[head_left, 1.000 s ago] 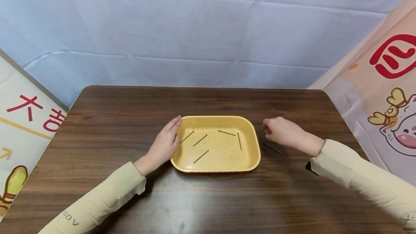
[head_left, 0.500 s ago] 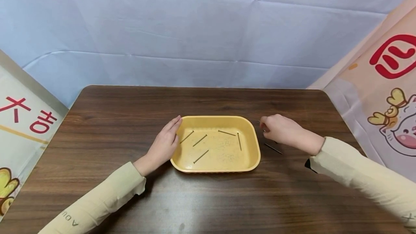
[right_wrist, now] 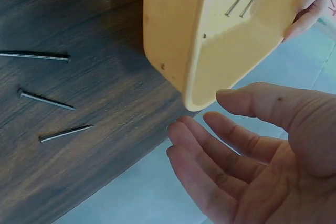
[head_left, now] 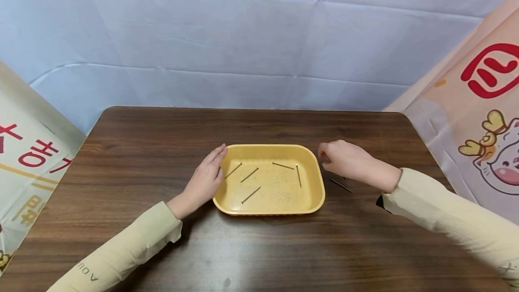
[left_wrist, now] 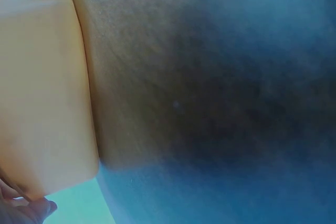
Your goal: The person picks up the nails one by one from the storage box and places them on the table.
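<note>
A yellow plastic tray (head_left: 269, 211) with several nails (head_left: 251, 195) lying in it sits on the wooden table. My left hand (head_left: 202, 186) holds its left rim, fingers along the outside and thumb over the inner side. Beyond the tray's right rim is my right hand (head_left: 344, 159). In the right wrist view, the right hand's thumb and loosely bent fingers (right_wrist: 202, 174) are apart, with nothing seen between them. That view also shows three loose nails on the table, one of them a nail (right_wrist: 65, 132) nearest the edge. In the head view one nail (head_left: 341, 185) shows below the right hand.
The dark wood-grain table (head_left: 162, 134) ends at a rounded far edge. A pale cloth backdrop (head_left: 259, 35) hangs behind it. Printed banners stand on both sides, with a cartoon figure on the right banner (head_left: 498, 148).
My right hand has shifted slightly left and up toward the tray's right rim, covering the nail tip seen there before. My left hand and the tray have stayed put.
</note>
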A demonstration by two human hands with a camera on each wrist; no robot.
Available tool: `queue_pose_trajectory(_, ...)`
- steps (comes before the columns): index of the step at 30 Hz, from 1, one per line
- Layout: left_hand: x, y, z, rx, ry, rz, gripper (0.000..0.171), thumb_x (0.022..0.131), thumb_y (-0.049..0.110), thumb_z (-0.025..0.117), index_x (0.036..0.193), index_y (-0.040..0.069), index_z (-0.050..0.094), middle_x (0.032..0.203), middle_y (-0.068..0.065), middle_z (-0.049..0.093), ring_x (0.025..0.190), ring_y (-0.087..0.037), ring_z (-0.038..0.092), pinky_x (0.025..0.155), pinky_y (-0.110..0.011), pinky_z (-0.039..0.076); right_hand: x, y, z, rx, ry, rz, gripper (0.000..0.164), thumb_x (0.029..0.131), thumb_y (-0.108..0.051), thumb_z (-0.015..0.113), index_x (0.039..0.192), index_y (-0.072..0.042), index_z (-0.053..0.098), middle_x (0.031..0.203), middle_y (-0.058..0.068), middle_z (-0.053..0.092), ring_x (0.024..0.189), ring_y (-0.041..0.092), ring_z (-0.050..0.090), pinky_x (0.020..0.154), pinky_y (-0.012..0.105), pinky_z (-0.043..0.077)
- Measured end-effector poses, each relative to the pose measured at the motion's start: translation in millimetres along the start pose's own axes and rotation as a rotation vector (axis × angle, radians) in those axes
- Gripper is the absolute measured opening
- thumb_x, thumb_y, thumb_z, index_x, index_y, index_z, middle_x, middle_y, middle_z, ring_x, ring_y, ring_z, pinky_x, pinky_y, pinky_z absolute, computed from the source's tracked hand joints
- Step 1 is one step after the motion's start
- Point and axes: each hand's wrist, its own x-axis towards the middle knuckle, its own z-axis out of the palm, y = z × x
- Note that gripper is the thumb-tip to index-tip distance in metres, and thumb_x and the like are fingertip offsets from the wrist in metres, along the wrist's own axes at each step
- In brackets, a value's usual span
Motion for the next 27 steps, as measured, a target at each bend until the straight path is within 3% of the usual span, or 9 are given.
queue_pose_trajectory(14,0.1,-1.1,0.7,0.002,0.001,0.0,0.048,0.084,-0.005,0.048,0.131,-0.009,0.042,0.139,-0.017,0.04,0.127,-0.027,0.037,0.105,-0.039,0.032,7,-21,-6,-0.075,0.056,-0.045,0.016,0.073,-0.001,0.059,0.089,-0.002,0.062,0.077,0.005,0.06,0.063,0.016,0.053,0.053,0.031,0.045)
queue_pose_trajectory(27,-1.8,4.2,-3.0,0.013,-0.001,-0.006,0.047,0.084,-0.004,0.048,0.131,-0.009,0.042,0.139,-0.017,0.04,0.127,-0.027,0.037,0.104,-0.04,0.032,8,-34,-10,-0.135,0.034,-0.066,0.018,0.074,-0.005,0.063,0.092,-0.002,0.062,0.082,0.007,0.062,0.066,0.018,0.057,0.053,0.032,0.047)
